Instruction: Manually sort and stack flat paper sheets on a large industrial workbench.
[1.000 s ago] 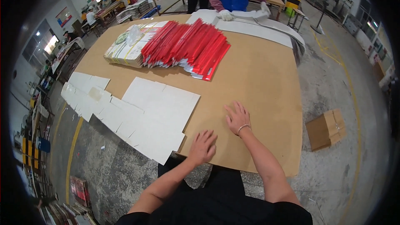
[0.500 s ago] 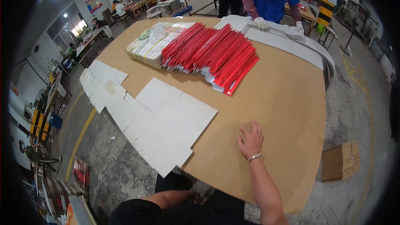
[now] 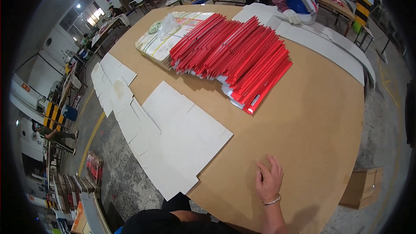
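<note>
White card sheets (image 3: 182, 136) lie in an overlapping row along the left edge of the brown counter (image 3: 320, 117), several jutting past the rim, so the nearest one sits just left of the person's right hand (image 3: 269, 182) and is easy to reach. That hand rests flat on the bare counter top, fingers loosely spread and holding nothing; a thin bracelet (image 3: 273, 200) circles the wrist. It lies near the closest sheet's corner but apart from it. The left hand is out of view (only a dark sleeve shows at the lower edge), so its state cannot be told.

Farther up the counter a fanned stack of red folders (image 3: 236, 56) leans against a wrapped bundle (image 3: 162, 39) of printed sheets, the fan keeping each folder's edge free to pick. At the far end a co-worker in blue presses a gloved hand (image 3: 294, 16) on long white boards (image 3: 320, 43). A cardboard box (image 3: 362, 186) stands on the floor at the right.
</note>
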Demonstrator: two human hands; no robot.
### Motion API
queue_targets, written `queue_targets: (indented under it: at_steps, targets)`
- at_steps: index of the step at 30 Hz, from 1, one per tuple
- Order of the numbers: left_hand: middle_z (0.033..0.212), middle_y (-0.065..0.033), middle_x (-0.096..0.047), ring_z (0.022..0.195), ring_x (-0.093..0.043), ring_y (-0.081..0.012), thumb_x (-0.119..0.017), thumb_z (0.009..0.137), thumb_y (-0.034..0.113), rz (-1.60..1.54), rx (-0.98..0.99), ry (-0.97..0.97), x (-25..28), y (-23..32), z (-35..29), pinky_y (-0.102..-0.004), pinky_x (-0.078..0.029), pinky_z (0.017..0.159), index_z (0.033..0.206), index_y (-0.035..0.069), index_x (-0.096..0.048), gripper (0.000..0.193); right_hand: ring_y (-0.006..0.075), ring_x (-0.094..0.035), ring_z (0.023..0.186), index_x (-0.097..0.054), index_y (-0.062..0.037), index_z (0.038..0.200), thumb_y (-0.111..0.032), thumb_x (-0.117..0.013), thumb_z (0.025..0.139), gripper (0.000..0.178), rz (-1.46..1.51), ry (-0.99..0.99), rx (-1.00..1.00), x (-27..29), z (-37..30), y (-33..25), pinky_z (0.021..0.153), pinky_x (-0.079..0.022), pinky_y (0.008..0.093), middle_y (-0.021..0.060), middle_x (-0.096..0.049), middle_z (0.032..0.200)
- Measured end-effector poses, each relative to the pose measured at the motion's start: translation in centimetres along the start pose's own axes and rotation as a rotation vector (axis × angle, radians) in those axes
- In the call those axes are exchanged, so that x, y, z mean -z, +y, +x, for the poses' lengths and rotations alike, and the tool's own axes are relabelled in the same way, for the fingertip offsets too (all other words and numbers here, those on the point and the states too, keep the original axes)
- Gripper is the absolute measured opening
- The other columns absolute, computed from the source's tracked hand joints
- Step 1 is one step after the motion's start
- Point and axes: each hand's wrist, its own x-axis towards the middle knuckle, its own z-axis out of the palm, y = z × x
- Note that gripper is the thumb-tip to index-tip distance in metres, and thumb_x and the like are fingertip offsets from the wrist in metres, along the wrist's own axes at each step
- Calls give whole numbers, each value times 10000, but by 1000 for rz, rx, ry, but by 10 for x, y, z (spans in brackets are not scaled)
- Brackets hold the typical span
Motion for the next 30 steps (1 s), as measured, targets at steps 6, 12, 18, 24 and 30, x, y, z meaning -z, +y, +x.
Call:
queue_targets:
  at_steps: [6,12,18,24,30]
  targets:
    - [1240,-229,-618,1110,-610,-377,-481,960,506,214,-36,5,3,38,-14,-465,-511,910,1228,38,-634,561,355,-475,1277,-730,-109,1018,-115,-659,783,246,-8,68,-34,-2,-5,12,1060,-354,461,154,-568,1305]
    - [1256,-231,-609,1120,-604,-381,-468,964,513,505,-78,-15,23,78,-66,-463,-507,920,1239,40,-628,570,305,-477,1254,-736,-159,991,-166,-665,787,215,-13,115,-40,-14,7,8,1043,-351,453,90,-581,1256]
    - [1273,-233,-599,1130,-598,-384,-455,968,520,812,-94,49,-2,224,-85,-461,-503,930,1250,42,-622,579,279,-489,1223,-746,-170,944,-179,-661,795,172,-23,123,-76,-14,0,15,1032,-349,440,79,-596,1213]
    - [1248,-225,-620,1123,-595,-402,-417,999,543,788,-189,32,-3,297,-218,-439,-482,951,1258,9,-608,624,256,-505,1194,-750,-185,935,-196,-656,803,162,7,158,-87,-19,-5,19,1018,-362,434,51,-606,1188]
    - [1328,-171,-581,1238,-559,-336,-834,769,279,856,-928,1305,-41,432,-528,-414,-458,1019,1335,54,-567,666,266,-514,1169,-749,-190,943,-206,-656,806,166,-24,127,-83,-23,2,17,1015,-369,445,55,-611,1189]
